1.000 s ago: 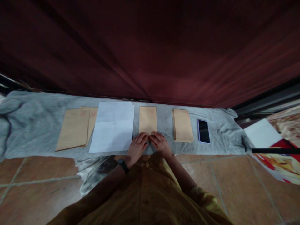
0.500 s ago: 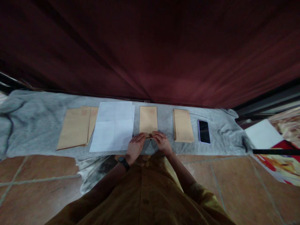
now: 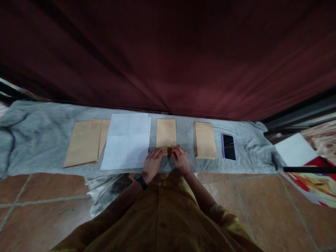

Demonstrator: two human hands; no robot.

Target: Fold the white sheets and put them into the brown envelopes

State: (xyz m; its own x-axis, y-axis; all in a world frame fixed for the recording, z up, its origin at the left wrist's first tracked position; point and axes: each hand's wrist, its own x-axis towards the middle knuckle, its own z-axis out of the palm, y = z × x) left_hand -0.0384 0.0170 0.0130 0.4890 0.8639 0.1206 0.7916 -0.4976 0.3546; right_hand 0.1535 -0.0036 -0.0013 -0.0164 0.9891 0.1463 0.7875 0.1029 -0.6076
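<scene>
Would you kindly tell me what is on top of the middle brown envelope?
The left hand and right hand touch the near end of the envelope; its far right corner bears red print. Whatever the hands cover is hidden.

Right of the right fingers (image 3: 178,150), a lane of grey cloth (image 3: 186,134) permits passage up to the envelope stack (image 3: 205,140); the phone (image 3: 229,147) lies beyond. Left of the left fingers (image 3: 156,153), flat white sheets (image 3: 126,140) lie just beside. Ahead, past the middle envelope (image 3: 166,132), the dark red drape (image 3: 168,73) limits forward travel.
</scene>
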